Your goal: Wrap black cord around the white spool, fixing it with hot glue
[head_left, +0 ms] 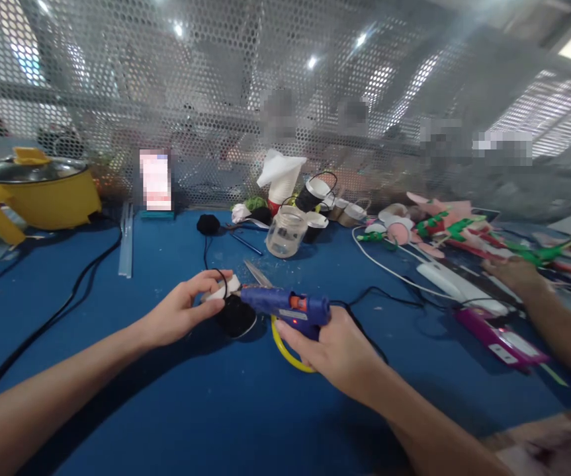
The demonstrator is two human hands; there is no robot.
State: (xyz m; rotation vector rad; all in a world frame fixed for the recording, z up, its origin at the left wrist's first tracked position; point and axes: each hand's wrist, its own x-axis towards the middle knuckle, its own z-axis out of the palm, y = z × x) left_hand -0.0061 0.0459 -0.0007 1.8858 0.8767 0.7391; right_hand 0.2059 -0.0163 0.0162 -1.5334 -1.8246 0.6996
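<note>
My left hand (180,307) grips a small white cup (235,317), tilted and partly wrapped in black yarn. Its thumb and fingers are closed round the white end. A strand runs from the cup back to a ball of black yarn (208,225). In my right hand (347,354) is a blue glue gun (268,300), its small red light lit, the nozzle pointing left at the cup and close to or touching it. Beneath the gun lie scissors (285,354) with yellow handles, blades pointing away from me; the gun and my hand partly cover them.
A clear jar (285,233) and black-wrapped cups (313,194) stand behind. Left are a yellow pot (51,198), glue sticks (126,241) and a lit phone (156,180). Right are a power strip (458,289), cords, a purple socket block (501,337), paper flowers (444,225) and another person's hand (518,277).
</note>
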